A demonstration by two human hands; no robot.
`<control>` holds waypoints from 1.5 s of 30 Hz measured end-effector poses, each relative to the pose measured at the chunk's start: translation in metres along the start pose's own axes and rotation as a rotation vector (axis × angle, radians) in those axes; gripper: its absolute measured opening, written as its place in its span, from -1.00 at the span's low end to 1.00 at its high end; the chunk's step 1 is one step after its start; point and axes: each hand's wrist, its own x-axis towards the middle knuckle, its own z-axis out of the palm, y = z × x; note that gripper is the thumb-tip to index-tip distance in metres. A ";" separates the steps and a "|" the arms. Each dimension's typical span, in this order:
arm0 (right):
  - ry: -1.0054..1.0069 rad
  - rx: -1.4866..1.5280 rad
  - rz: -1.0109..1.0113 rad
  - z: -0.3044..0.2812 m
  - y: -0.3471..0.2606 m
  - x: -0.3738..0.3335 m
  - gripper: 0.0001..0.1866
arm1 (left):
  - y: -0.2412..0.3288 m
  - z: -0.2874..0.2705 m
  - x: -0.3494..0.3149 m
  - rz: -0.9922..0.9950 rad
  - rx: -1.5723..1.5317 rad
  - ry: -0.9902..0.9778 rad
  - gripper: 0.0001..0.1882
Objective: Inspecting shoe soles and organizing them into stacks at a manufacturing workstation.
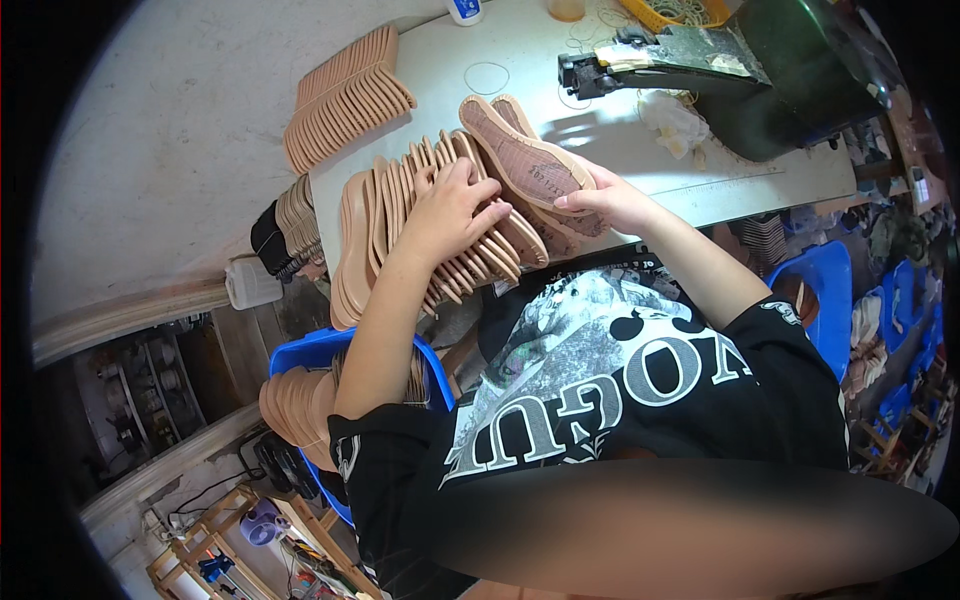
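A long row of tan shoe insoles [368, 225] stands on edge, packed side by side near the front left of the white table [700, 190]. My left hand [450, 215] lies over the row, its fingers bent and spaced, gripping down among the insoles. In my right hand [610, 203] is a pair of insoles [530, 160], thumb on top and fingers underneath. Their brown, woven-looking undersides with tan rims face up. They tilt beside the right end of the row. More brown undersides show beneath that pair, partly hidden by it.
Another row of tan insoles [350, 95] stands at the table's back left. A dark green machine [790, 80] with a long arm occupies the far right. Crumpled white material [675, 122] lies beside it. Blue bins [430, 360] with more insoles stand below the left edge; another blue bin [825, 290] is at right.
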 end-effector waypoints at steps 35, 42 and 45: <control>0.192 -0.833 0.084 0.022 0.024 0.070 -0.06 | -0.165 -0.012 -0.147 -0.957 -0.013 -0.155 -0.02; 0.163 -1.025 0.184 0.040 0.007 0.084 -0.22 | -0.141 -0.029 -0.122 -1.039 -0.504 -0.324 0.02; 0.172 -1.017 0.164 0.034 0.005 0.088 -0.26 | -0.131 -0.001 -0.126 -0.962 -0.870 -0.029 -0.12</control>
